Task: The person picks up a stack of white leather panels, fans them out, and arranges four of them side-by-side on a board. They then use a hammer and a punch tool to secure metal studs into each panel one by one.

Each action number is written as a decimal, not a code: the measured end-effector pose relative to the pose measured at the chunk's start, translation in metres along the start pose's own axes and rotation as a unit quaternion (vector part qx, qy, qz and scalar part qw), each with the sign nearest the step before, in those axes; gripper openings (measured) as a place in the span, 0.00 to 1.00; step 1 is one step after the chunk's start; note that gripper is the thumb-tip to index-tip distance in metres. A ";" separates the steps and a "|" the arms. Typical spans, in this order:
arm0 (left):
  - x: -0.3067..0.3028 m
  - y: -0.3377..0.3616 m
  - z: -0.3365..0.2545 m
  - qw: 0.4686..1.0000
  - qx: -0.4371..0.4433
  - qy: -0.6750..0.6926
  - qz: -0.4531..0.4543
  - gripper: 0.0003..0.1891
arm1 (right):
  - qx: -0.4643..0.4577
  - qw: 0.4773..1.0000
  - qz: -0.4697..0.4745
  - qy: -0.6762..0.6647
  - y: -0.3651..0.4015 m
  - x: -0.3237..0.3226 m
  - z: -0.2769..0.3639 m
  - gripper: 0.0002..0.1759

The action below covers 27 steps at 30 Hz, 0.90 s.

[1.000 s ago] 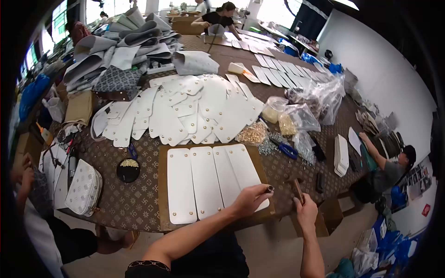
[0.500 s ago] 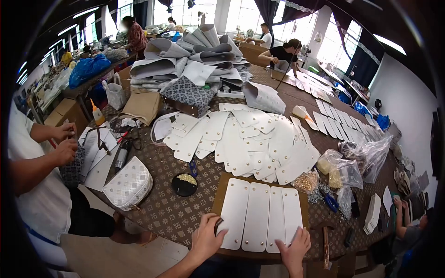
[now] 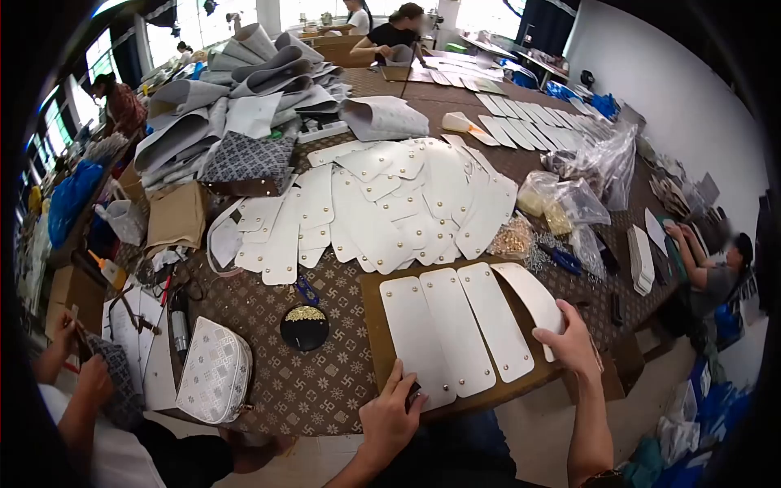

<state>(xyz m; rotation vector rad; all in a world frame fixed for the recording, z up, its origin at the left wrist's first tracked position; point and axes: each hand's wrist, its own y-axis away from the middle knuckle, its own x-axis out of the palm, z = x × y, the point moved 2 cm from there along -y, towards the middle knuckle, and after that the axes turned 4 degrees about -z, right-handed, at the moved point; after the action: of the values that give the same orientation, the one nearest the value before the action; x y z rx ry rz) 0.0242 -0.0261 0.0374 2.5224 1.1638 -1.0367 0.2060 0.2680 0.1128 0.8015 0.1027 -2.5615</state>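
Observation:
Three long white leather panels with metal studs lie side by side on a brown board at the table's near edge. A fourth white panel, the rightmost, curls up off the board, and my right hand grips its near end. At the near left corner of the leftmost panel, my left hand rests with a small dark tool pinched in its fingers.
A heap of white panels lies beyond the board. Left of it are a black dish of gold studs and a white pouch. Hardware bags and blue pliers lie right. A co-worker's hands work at left.
My right hand let go of the hammer, came to the board and now lifts the rightmost panel. My left hand moved from the panels' right side to their near left corner.

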 end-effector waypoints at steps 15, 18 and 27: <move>-0.003 -0.004 0.007 0.999 0.045 0.013 0.012 0.19 | 0.035 0.992 0.073 0.092 0.006 0.046 -0.013 0.39; 0.000 -0.004 0.011 0.998 0.057 0.015 -0.008 0.19 | 0.049 0.993 0.048 -0.093 0.010 0.041 0.012 0.26; 0.003 -0.003 0.011 0.997 0.079 0.000 -0.017 0.18 | -0.129 0.974 0.023 0.182 0.046 0.124 -0.007 0.28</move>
<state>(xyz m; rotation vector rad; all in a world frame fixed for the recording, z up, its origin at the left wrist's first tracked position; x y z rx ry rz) 0.0174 -0.0267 0.0283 2.6285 1.1731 -1.1811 0.1397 0.1788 0.0409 1.1416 0.5128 -2.2668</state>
